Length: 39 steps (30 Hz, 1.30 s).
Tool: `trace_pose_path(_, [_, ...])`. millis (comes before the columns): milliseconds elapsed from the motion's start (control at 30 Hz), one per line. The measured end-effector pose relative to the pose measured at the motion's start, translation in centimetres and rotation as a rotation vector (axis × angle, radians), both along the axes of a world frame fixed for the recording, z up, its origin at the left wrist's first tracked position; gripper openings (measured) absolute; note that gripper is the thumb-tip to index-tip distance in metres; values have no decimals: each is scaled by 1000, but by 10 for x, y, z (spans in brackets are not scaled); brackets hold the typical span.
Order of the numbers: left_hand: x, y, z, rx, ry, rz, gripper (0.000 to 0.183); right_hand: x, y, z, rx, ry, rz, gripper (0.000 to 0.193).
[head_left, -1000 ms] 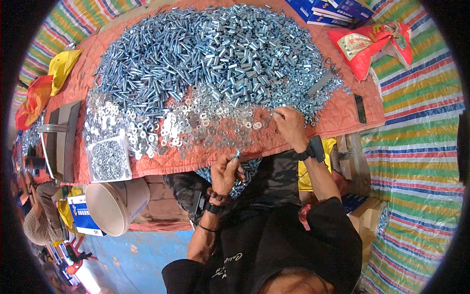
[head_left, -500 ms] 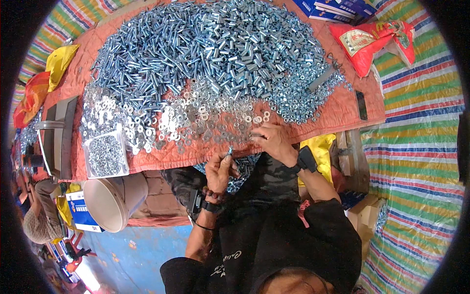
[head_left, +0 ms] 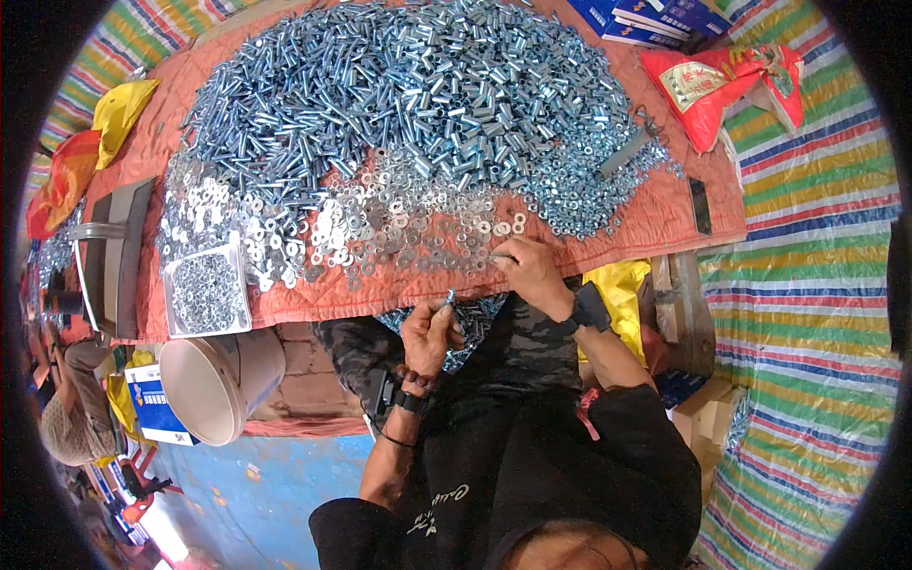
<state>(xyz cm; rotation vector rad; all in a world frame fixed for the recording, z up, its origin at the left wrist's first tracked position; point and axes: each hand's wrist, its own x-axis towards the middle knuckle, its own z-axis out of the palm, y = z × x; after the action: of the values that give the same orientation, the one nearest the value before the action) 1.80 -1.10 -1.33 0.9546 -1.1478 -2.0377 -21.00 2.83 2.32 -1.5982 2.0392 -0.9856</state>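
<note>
Pinching a small bluish part [head_left: 450,296] in the left hand [head_left: 427,334]; holding the right hand [head_left: 538,275], fingers [head_left: 514,250] narrow, beside loose washers [head_left: 399,239], not clearly showing any grasp.

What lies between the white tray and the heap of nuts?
Loose flat washers, scattered over the orange cloth between the white tray and the heap of nuts, as the head view shows.

The quilted cloth [head_left: 655,217] is salmon-red. The metal tubes [head_left: 484,109] are bluish silver; the flat washers [head_left: 408,220] are bright silver to grey. The sheeting [head_left: 807,256] carries green, yellow, white, red and blue stripes. The trousers [head_left: 532,351] show dark camouflage; the shirt [head_left: 560,446] is black.
</note>
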Motion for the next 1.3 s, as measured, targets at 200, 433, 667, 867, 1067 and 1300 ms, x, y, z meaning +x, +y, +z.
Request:
trace_pose_path(200, [-2,1,3,-16,10,-26,18,20,4,25,292,-848,7,18])
trace_pose_path(433, [-6,2,19,-232,-85,-17,15,41,1,19,280,-1302,69,19])
trace_pose_path(667, [-4,2,13,-258,-74,6,15,49,2,22,252,-1300,14,20])
trace_pose_path(867, [-11,4,12,7,112,1,16,24,-3,27,234,-948,-130,21])
trace_pose_path(1067, [-13,4,8,-52,154,-30,16,-61,-16,8,-67,75,-246,21])
trace_pose_path(1300, [-17,3,12,-28,134,-16,16,-73,-40,7,227,638,-219,19])
